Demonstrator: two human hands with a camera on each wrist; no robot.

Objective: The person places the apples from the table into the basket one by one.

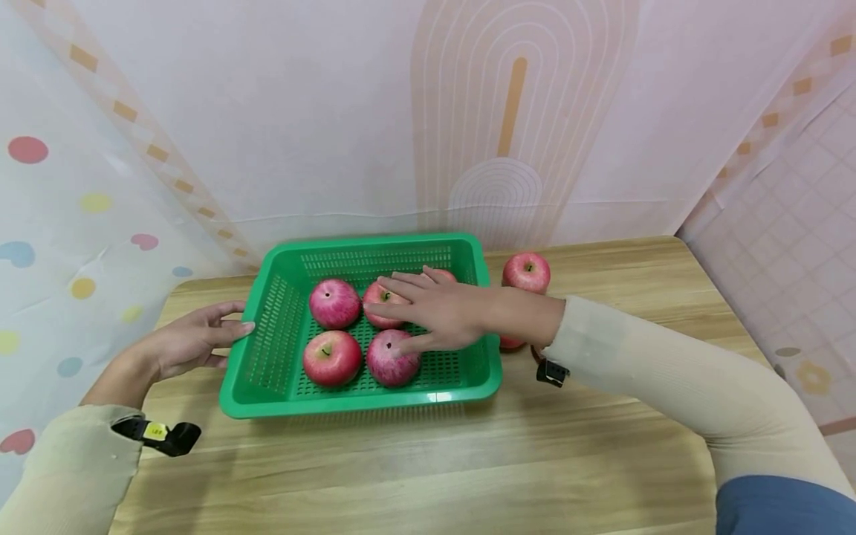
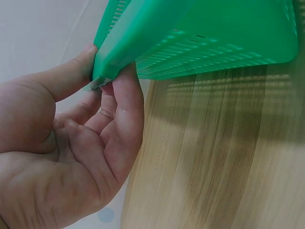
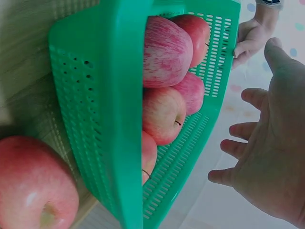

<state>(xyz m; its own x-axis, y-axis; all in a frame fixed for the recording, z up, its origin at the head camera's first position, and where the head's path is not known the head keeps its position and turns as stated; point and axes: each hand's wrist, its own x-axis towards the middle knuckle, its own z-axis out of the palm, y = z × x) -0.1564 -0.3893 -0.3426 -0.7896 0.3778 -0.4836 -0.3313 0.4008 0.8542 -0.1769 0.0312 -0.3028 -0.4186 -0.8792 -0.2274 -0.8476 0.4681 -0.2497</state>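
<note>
A green plastic basket (image 1: 361, 406) with slotted sides holds several red apples (image 1: 332, 358). At its left end my left hand (image 1: 194, 338) pinches the rim, thumb on one side and fingers curled under the other, as the left wrist view shows of the basket rim (image 2: 125, 45). My right hand (image 1: 441, 308) is spread palm down over the apples, its fingers extended. In the right wrist view that hand (image 3: 271, 138) appears apart from the apples (image 3: 164, 114). From above it partly hides the apples at the basket's right side.
Outside the basket, to its right, an apple (image 1: 526, 271) lies on the wooden table (image 1: 428, 475), with another apple (image 1: 511, 342) partly hidden by my right wrist. A patterned wall covering (image 1: 321, 134) rises behind the table's back edge.
</note>
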